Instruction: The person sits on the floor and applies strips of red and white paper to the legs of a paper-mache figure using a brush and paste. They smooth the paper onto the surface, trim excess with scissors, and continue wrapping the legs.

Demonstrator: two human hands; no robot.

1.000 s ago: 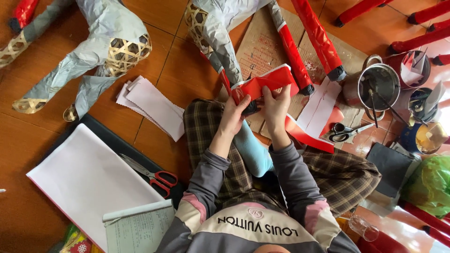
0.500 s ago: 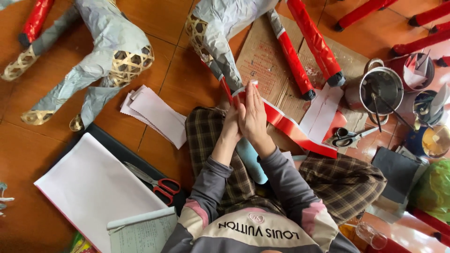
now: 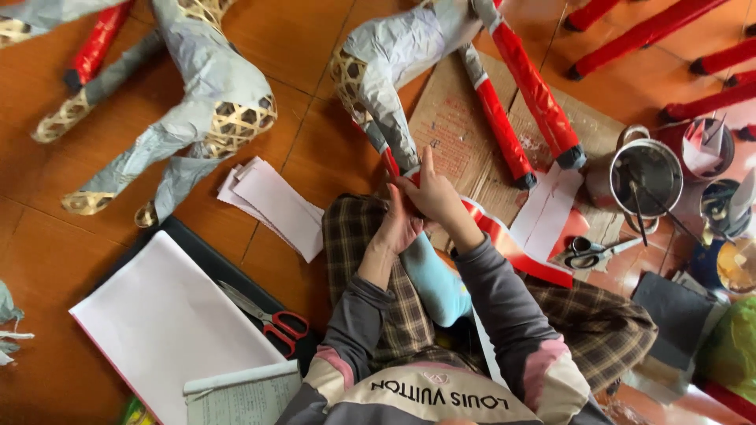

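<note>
A bamboo animal frame (image 3: 394,55) covered in grey paper lies on the floor in front of me, two of its legs wrapped in red. My left hand (image 3: 398,227) and my right hand (image 3: 433,197) are pressed together around the lower end of a grey leg (image 3: 394,134). Both hold a strip of red paper (image 3: 508,245) against that leg. The strip's loose end trails to the right over my knee. The leg's tip is hidden under my fingers.
A second grey-papered frame (image 3: 197,118) lies at the left. Close by are white paper slips (image 3: 276,205), a large white sheet (image 3: 165,323), red-handled scissors (image 3: 272,321), cardboard (image 3: 461,126), a metal pot (image 3: 646,177) with a stick in it, and silver scissors (image 3: 594,252).
A second ago my hands held the red paper spread apart in the air. They have since come together, and the paper now sits folded around the grey leg.
</note>
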